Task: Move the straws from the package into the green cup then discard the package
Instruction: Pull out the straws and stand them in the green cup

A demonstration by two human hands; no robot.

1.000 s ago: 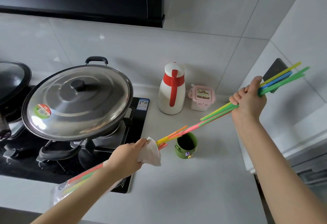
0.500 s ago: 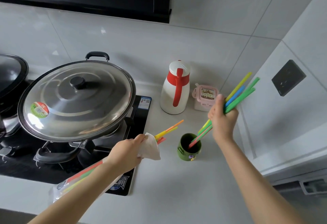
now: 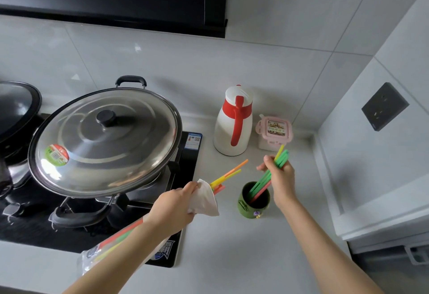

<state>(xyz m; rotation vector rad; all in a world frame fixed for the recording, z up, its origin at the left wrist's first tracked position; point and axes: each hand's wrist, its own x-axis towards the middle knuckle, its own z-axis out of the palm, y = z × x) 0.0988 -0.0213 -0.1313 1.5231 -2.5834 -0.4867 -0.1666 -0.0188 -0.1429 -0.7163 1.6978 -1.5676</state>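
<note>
A small green cup stands on the grey counter in front of the thermos. My right hand is just above and right of it, closed around a bunch of green, yellow and pink straws whose lower ends reach down inside the cup. My left hand grips the clear straw package near its white open end. More straws, yellow, orange and pink, stick out of that opening toward the cup. The package's tail runs back under my left forearm.
A large wok with a steel lid sits on the black gas hob to the left. A white and red thermos and a pink-lidded box stand behind the cup. A dark wall socket is on the right wall.
My right hand has come down from high on the right with the straw bunch, and the straws' lower ends have gone deeper into the green cup. My left hand has held the package almost still.
</note>
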